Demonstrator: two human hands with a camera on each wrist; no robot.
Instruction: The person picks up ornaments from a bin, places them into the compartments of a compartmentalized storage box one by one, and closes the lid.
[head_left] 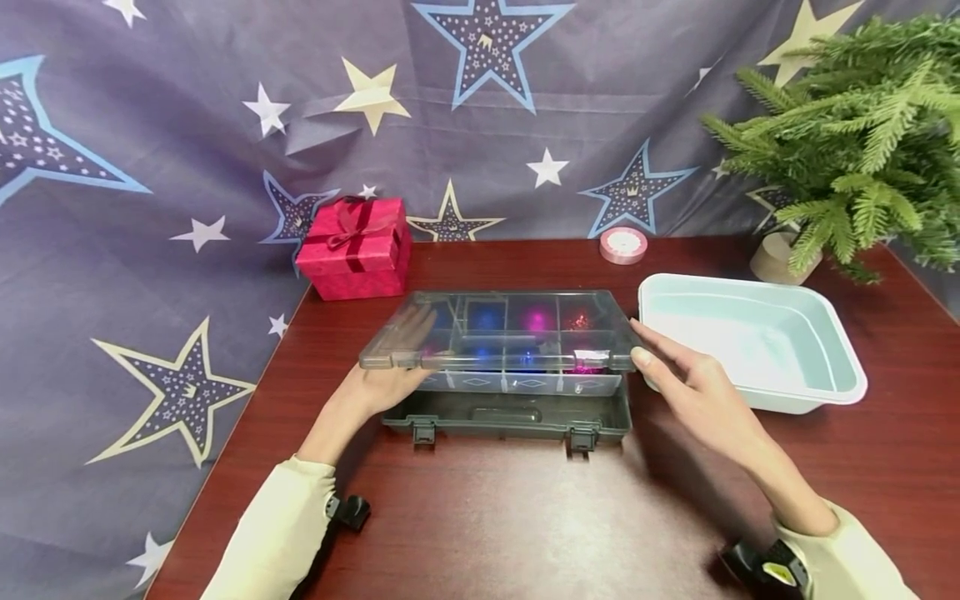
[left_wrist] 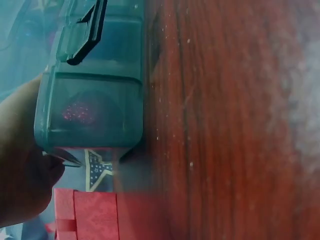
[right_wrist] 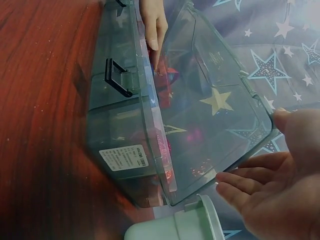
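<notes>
A dark clear plastic storage box stands on the table, its see-through lid tilted partway up over the compartments. Through the lid show shiny baubles, among them a blue bauble, a pink bauble and a red bauble. My right hand pinches the lid's right front corner, thumb on one face and fingers on the other. My left hand reaches under the lid at the left end, its extended fingers visible through the plastic. Two latches, including the left latch, hang at the box's front.
A pale mint basin stands close on the right. Behind the box are a red gift box at left and a pink ribbon roll. An artificial fir tree stands at the back right, before a star-patterned cloth.
</notes>
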